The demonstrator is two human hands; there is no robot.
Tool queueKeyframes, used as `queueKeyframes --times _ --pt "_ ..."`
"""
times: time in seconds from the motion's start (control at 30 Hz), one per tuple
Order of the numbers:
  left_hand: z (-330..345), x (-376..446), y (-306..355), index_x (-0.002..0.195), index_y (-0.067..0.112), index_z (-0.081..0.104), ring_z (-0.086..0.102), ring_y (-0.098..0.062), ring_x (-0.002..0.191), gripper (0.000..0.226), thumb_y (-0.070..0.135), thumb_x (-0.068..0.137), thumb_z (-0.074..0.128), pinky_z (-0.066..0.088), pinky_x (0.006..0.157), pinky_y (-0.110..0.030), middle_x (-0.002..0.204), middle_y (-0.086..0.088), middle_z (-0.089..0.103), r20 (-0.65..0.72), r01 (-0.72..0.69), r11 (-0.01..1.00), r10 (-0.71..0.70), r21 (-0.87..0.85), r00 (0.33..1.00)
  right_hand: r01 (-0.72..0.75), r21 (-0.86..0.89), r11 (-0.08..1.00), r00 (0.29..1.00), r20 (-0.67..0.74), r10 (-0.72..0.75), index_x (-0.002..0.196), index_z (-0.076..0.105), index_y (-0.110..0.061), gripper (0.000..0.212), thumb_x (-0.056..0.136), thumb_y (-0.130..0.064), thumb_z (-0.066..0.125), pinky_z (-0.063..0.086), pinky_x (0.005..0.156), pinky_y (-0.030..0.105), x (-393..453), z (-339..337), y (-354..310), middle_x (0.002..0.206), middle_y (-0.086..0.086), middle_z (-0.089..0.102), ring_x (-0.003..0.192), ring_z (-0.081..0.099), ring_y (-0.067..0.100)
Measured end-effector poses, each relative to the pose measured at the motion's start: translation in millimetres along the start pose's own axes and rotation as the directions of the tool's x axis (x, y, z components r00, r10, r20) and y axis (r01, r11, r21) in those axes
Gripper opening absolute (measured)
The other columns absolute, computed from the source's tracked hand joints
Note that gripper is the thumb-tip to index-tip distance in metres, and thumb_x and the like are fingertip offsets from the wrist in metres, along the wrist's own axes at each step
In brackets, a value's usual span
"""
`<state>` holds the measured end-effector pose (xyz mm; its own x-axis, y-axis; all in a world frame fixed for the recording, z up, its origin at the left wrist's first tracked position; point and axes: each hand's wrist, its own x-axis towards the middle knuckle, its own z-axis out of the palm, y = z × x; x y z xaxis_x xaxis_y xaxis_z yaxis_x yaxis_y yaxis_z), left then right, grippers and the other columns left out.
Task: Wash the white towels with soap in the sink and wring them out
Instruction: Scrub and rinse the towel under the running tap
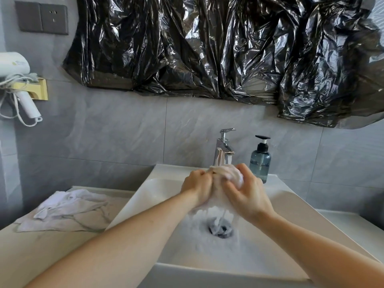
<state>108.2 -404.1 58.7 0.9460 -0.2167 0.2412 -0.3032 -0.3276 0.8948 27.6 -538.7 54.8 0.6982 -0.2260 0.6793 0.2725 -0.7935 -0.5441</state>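
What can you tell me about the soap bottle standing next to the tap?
The soap bottle is a rounded pump dispenser of translucent blue-grey plastic with a black collar and a black pump head whose nozzle points left. It stands upright on the back ledge of the white sink, just right of the chrome tap, against the grey tiled wall. A faint label shows on its front, unreadable. The right hand hides part of its base; nothing visibly touches it.

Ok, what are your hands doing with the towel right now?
Left hand and right hand both grip the soapy towel over the sink. Water runs to the drain. Second towel waits on the counter. Nothing blocking.
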Motion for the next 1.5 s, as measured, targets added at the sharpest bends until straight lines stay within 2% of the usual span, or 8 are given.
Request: queueKeyframes --times 0.17,0.3,0.57,0.7,0.93,1.13,1.33,1.5 --pt "14.0 -7.2 10.0 0.086 0.016 0.061 0.062 -0.034 0.095 0.036 0.045 0.077 0.042 0.045 0.076 -0.039 0.096 -0.007 0.07 -0.012 -0.056 0.995 0.055 -0.086 0.998 -0.351 0.108 0.93 0.933 -0.038 0.357 0.101 0.059 -0.02 0.021 0.094 -0.037 0.049 0.047 0.078 0.036 12.6 1.4 18.4 0.089 -0.001 0.067 0.094 0.066 0.027" --pt "15.9 5.4 0.9 0.111 0.016 0.072 0.067 -0.035 0.108 0.055 0.055 0.084 0.045 0.054 0.089 -0.037 0.116 -0.011 0.073 0.021 0.019 0.995 -0.017 -0.102 1.0 -0.184 0.201 0.962 0.981 -0.026 0.193 0.088 0.055 -0.019 0.032 0.075 -0.047 0.06 0.05 0.051 0.033 -0.1 2.9 0.0 0.074 0.0 0.067 0.066 0.065 0.015" --pt "15.8 -1.2 -1.6 0.082 0.017 0.052 0.056 -0.029 0.081 0.025 0.04 0.084 0.044 0.043 0.067 -0.039 0.08 -0.001 0.065 0.039 -0.19 0.979 0.188 0.076 0.981 -0.364 -0.021 0.931 0.928 0.081 0.364 0.113 0.047 -0.015 0.025 0.102 -0.037 0.042 0.046 0.082 0.039 8.5 4.1 10.0 0.1 0.007 0.065 0.097 0.062 0.031" --pt "8.6 10.4 -0.8 0.084 0.015 0.062 0.066 -0.037 0.094 0.038 0.048 0.076 0.044 0.051 0.075 -0.042 0.087 -0.006 0.071 0.015 -0.125 0.992 0.125 0.021 0.992 -0.194 0.036 0.98 0.976 0.105 0.189 0.097 0.043 -0.02 0.019 0.098 -0.037 0.049 0.045 0.071 0.04 -2.5 1.5 -8.1 0.087 0.001 0.064 0.082 0.061 0.022" --pt "19.9 14.8 2.4 0.07 0.02 0.049 0.056 -0.033 0.081 0.022 0.04 0.075 0.043 0.038 0.067 -0.038 0.075 -0.002 0.061 0.085 -0.168 0.984 0.163 0.059 0.983 -0.337 -0.271 0.902 0.903 0.177 0.391 0.111 0.052 -0.018 0.029 0.101 -0.041 0.037 0.042 0.072 0.038 38.8 -5.9 18.6 0.106 0.007 0.064 0.089 0.057 0.027" --pt "16.8 34.1 -2.0 0.078 0.029 0.072 0.065 -0.028 0.081 0.029 0.054 0.076 0.057 0.054 0.076 -0.049 0.078 0.0 0.072 0.094 -0.08 0.989 0.092 -0.124 0.991 -0.044 0.071 0.996 0.995 0.096 0.037 0.084 0.047 -0.026 0.015 0.079 -0.038 0.055 0.039 0.051 0.019 10.3 -3.2 3.8 0.063 -0.01 0.059 0.059 0.054 0.002" --pt "26.1 20.1 4.4 0.073 0.016 0.051 0.053 -0.023 0.074 0.023 0.037 0.081 0.045 0.041 0.066 -0.038 0.072 0.002 0.058 0.073 -0.198 0.98 0.2 -0.035 0.977 -0.313 0.11 0.943 0.949 -0.005 0.315 0.098 0.059 -0.024 0.021 0.093 -0.039 0.045 0.052 0.086 0.041 35.0 -1.9 25.3 0.093 -0.003 0.069 0.096 0.066 0.025" --pt "17.6 24.5 1.4 0.076 0.024 0.066 0.065 -0.025 0.082 0.032 0.053 0.074 0.052 0.052 0.077 -0.039 0.081 0.001 0.071 0.093 -0.161 0.982 0.17 -0.101 0.981 -0.195 0.154 0.969 0.981 0.016 0.195 0.091 0.051 -0.018 0.015 0.098 -0.032 0.053 0.046 0.063 0.03 15.2 0.6 11.0 0.08 -0.004 0.064 0.072 0.058 0.006"
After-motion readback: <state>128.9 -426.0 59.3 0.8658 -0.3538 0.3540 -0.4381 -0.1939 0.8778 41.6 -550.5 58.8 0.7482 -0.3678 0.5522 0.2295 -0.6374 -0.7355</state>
